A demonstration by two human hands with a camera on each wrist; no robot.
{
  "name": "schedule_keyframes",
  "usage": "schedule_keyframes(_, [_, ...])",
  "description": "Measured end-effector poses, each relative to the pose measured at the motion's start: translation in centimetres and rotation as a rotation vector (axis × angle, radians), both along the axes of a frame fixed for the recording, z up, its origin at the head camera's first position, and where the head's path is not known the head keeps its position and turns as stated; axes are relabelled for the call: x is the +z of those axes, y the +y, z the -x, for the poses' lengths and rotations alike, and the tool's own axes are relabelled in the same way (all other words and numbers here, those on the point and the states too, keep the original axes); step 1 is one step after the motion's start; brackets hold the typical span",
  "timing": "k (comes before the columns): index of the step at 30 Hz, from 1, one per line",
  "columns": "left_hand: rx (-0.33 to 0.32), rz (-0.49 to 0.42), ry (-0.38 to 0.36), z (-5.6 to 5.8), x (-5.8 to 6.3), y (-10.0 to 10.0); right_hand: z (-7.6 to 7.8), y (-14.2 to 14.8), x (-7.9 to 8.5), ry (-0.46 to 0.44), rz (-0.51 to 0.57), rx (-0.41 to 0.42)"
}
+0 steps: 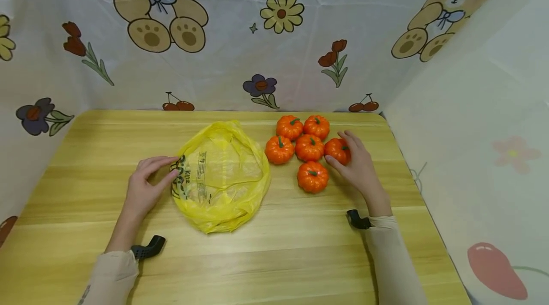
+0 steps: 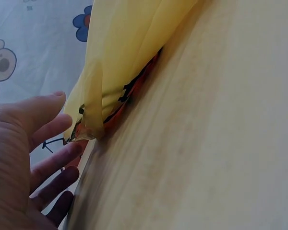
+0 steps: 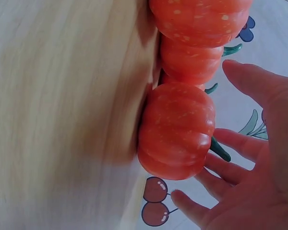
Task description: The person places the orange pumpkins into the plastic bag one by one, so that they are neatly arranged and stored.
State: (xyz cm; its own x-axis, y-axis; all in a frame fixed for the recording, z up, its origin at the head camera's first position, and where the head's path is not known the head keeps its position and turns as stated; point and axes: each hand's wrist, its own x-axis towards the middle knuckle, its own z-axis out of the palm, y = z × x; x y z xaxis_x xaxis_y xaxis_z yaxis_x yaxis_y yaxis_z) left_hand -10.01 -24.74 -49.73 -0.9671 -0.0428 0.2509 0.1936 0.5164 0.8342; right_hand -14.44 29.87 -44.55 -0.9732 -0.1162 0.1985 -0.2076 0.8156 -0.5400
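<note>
A yellow plastic bag point(image 1: 223, 167) with dark printing is spread in a rounded shape on the table. At its left edge is my left hand point(image 1: 147, 183), thumb and fingers apart; in the left wrist view the fingertips point(image 2: 73, 151) are close beside the bag point(image 2: 115, 62), and contact is hard to tell. Several small orange pumpkins with green stems sit right of the bag. My right hand point(image 1: 356, 167) reaches around the rightmost pumpkin point(image 1: 337, 151), thumb on the near side and fingers on the far side. The right wrist view shows spread fingers behind that pumpkin point(image 3: 177, 132), not gripping it.
The other pumpkins, such as the front one point(image 1: 312, 177) and the one nearest the bag point(image 1: 279, 149), stand close together. A wooden table point(image 1: 257, 267) lies beneath everything. A patterned cloth point(image 1: 227, 66) hangs along the back, and a pale printed surface point(image 1: 480, 162) borders the right side.
</note>
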Motion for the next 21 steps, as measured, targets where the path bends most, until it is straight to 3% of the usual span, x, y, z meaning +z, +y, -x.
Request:
schedule_keyframes(14, [-0.020, 0.087, 0.011, 0.1, -0.7, -0.3, 0.2, 0.1, -0.9, 0.005, -0.019, 0.030])
schedule_keyframes(21, [-0.010, 0.095, 0.017, 0.0, -0.6, -0.3, 0.2, 0.6, -1.2, -0.051, 0.021, 0.000])
